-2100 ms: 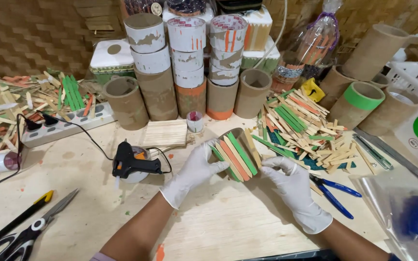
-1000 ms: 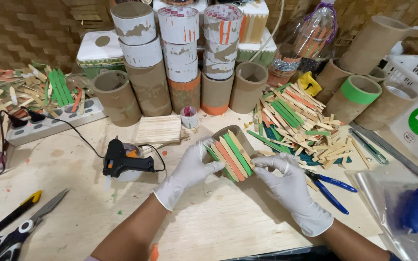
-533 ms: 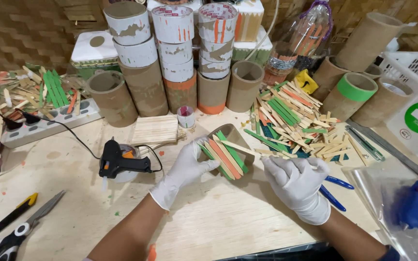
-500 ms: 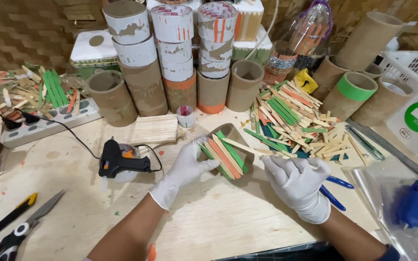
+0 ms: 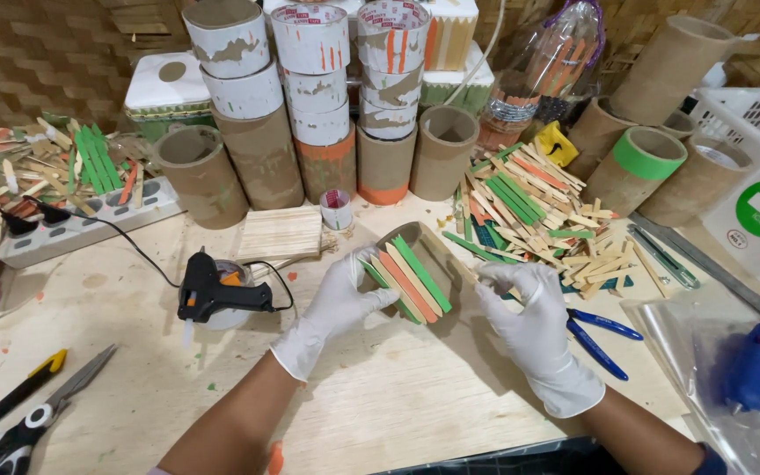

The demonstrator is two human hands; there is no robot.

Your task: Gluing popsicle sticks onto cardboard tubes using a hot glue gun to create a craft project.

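Observation:
My left hand (image 5: 334, 303), in a white glove, grips a short cardboard tube (image 5: 428, 251) lying on its side just above the table. Green, orange and plain wooden sticks (image 5: 405, 280) are stuck side by side along the tube's outside. My right hand (image 5: 531, 327), also gloved, is just right of the tube. Its fingertips pinch a plain wooden stick (image 5: 493, 281) close to the tube's right edge.
A black glue gun (image 5: 215, 295) rests left of my left hand, its cable running to a power strip (image 5: 90, 218). Loose coloured sticks (image 5: 529, 198) are heaped behind my right hand. Cardboard tubes (image 5: 266, 154) line the back; scissors (image 5: 24, 422) lie front left and blue handles (image 5: 600, 334) at the right.
My right hand came off the tube's side, drew back to the right with a plain stick, and now holds it near the tube's right edge. My left hand keeps its grip.

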